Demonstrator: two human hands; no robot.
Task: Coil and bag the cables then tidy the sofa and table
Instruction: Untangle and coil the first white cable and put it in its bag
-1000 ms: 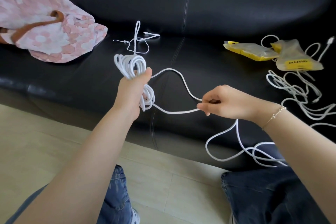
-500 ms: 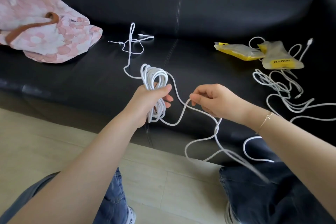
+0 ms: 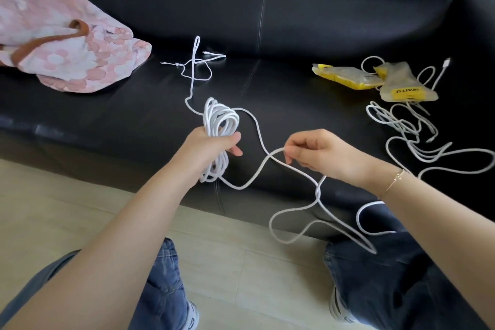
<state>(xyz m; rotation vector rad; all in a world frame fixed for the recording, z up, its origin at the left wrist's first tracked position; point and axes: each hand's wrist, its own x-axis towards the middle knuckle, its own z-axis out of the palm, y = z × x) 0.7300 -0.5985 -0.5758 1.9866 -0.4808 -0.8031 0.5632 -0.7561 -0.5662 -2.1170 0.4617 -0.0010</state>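
My left hand (image 3: 209, 146) grips a white cable coil (image 3: 219, 118) of several loops over the black sofa seat (image 3: 107, 120). A loose strand runs from the coil to my right hand (image 3: 318, 154), which pinches it between thumb and fingers. Below that hand the slack cable (image 3: 316, 211) hangs in loops over the sofa's front edge and my right knee. The cable's far end (image 3: 195, 64) lies tangled on the seat behind the coil. Two yellow and clear plastic bags (image 3: 401, 83) lie at the right, beside a second tangle of white cables (image 3: 412, 136).
A pink flowered cloth bag (image 3: 67, 43) with a brown strap lies on the seat at the left. Light floor tiles (image 3: 80, 209) run in front of the sofa. My knees in jeans (image 3: 388, 276) are at the bottom.
My left hand with the coil has come down and to the right. My right hand has moved up toward it, and the slack below now hangs in wider loops.
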